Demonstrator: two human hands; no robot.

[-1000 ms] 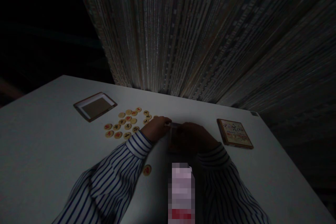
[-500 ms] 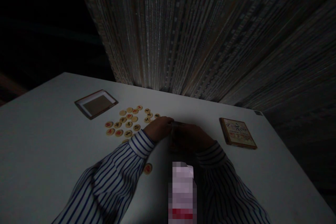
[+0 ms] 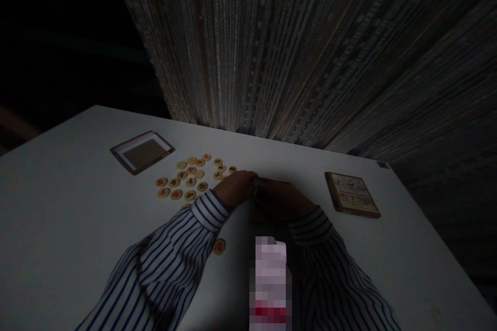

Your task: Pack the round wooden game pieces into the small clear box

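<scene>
Above the middle of the table, my left hand (image 3: 238,189) and my right hand (image 3: 289,204) meet, fingers closed, in deep shadow. Between them shows the edge of a thin, dark, flat thing (image 3: 272,182); its kind cannot be made out. Left of my left hand lie several round Chinese chess pieces (image 3: 190,182) with red or black characters, a few of them blank side up. One red-marked piece (image 3: 219,246) lies apart, beside my left sleeve. My left forearm hides part of the group.
An open shallow box part (image 3: 143,152) lies at the left back of the white table (image 3: 77,207). To the right is a flat box (image 3: 353,194) with a printed cover. A pixelated pale patch (image 3: 269,274) is below my hands. A striped curtain (image 3: 240,51) hangs behind.
</scene>
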